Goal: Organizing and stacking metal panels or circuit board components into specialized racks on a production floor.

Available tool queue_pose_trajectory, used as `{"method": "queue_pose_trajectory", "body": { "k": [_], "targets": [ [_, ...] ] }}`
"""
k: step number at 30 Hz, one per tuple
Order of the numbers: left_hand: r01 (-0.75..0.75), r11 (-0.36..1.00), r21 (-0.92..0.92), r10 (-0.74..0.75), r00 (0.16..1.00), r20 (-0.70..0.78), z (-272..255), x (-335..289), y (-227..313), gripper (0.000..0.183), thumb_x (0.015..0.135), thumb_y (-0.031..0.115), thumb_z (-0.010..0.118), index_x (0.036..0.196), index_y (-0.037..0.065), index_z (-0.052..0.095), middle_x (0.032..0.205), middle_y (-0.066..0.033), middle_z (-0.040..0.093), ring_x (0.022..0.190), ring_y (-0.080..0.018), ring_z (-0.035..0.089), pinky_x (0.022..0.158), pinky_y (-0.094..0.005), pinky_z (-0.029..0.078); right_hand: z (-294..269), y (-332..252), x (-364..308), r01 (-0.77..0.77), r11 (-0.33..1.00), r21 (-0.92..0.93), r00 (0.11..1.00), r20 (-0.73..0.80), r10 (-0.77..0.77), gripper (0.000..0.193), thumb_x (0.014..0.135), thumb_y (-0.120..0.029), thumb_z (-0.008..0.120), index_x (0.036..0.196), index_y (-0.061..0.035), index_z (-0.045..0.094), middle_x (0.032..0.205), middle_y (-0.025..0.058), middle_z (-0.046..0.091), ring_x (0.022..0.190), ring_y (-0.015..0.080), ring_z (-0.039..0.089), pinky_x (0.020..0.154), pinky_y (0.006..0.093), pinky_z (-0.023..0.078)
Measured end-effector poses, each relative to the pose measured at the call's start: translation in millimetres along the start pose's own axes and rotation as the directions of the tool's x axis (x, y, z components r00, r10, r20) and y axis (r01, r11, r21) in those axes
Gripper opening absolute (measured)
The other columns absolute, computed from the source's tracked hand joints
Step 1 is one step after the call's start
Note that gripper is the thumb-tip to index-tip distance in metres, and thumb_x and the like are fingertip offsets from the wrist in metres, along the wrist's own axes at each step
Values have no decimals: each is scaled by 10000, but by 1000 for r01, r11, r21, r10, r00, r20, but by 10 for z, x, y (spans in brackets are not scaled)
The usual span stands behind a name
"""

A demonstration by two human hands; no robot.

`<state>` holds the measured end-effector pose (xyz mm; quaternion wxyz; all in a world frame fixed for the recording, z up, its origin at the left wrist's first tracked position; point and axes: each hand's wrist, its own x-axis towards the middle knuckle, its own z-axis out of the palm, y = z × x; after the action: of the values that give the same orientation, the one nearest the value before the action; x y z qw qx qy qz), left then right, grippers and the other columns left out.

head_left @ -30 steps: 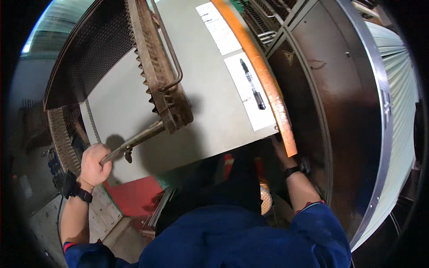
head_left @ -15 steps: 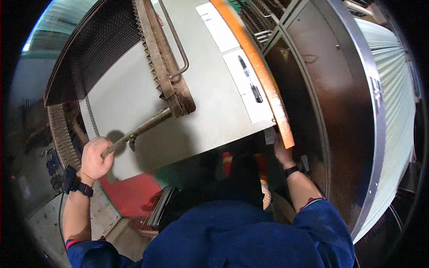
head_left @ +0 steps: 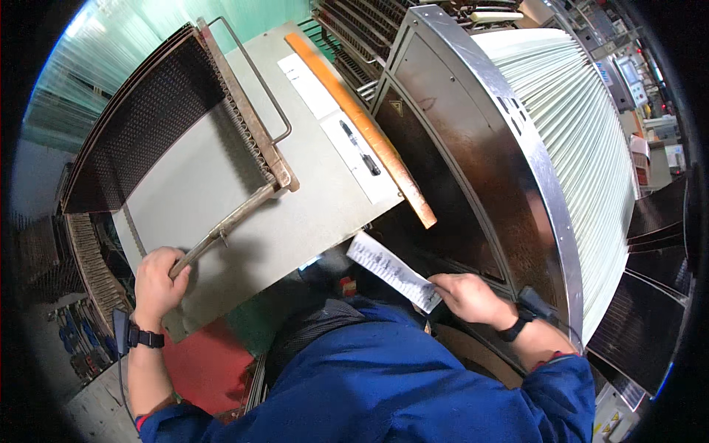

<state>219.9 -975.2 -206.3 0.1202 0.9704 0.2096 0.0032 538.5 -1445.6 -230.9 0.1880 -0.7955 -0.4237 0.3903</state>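
Note:
My left hand [head_left: 159, 284] is closed round the end of a worn metal rod [head_left: 235, 221]. The rod joins a toothed metal side bar [head_left: 247, 125] of a rack with dark perforated panels [head_left: 166, 103], which stands on a pale grey tabletop [head_left: 303, 214]. Between the thumb and fingers of my right hand [head_left: 473, 299], a white paper slip with print on it [head_left: 391, 272] is pinched by one end. It hangs tilted in the air just off the table's front right corner.
White sheets [head_left: 336, 122] and a black pen [head_left: 360, 149] lie on the table beside an orange edge strip [head_left: 362, 122]. A brown metal cabinet [head_left: 473, 125] with a silver rim stands to the right, with pale pleated sheets [head_left: 554, 111] behind it. Red floor [head_left: 203, 365] shows below.
My right hand has come out from beside the table corner toward my body, bringing the paper slip into full view. My left hand keeps its grip on the rod while the view has shifted.

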Motion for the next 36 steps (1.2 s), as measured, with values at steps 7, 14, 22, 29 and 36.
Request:
{"method": "queue_pose_trajectory", "body": {
  "k": [7,14,22,29,36],
  "targets": [
    [-158,981,-115,119,951,-286,-151,-71,367,307,798,223,766,1016,44,645,1023,-158,686,929,-375,649,838,-458,509,-877,-883,321,412,906,95,905,69,-419,316,918,-29,618,1232,-2,620,998,208,713,925,388,703,797,453,571],
    [43,495,-868,179,972,150,204,54,1575,719,806,452,840,1297,-14,600,1270,-173,622,1155,-309,607,1017,-439,461,-951,-934,677,437,798,416,854,89,-513,261,1004,-61,585,1245,20,645,1097,189,729,948,339,733,817,392,589],
    [184,-219,-958,162,975,150,355,604,2335,1025,791,635,785,1458,-63,442,1367,-211,580,1319,-294,543,1127,-444,413,-908,-788,668,358,745,563,835,164,-525,248,1004,-136,600,1241,-71,629,850,170,688,772,356,704,675,439,553],
    [-25,-803,-596,165,951,-261,370,825,2675,600,1025,499,552,1446,85,443,1276,-267,569,1267,-471,558,1108,-591,424,-893,-819,623,447,670,592,777,114,-619,272,982,-72,581,1241,10,562,855,222,662,818,411,691,685,477,560],
    [42,-797,-602,141,983,-119,267,867,2805,709,997,584,560,1520,149,361,1232,-208,570,1132,-429,639,1035,-627,465,-885,-799,619,376,638,672,803,108,-587,292,984,-76,579,1265,-5,542,858,230,665,806,425,686,654,486,544]
  ]
}}
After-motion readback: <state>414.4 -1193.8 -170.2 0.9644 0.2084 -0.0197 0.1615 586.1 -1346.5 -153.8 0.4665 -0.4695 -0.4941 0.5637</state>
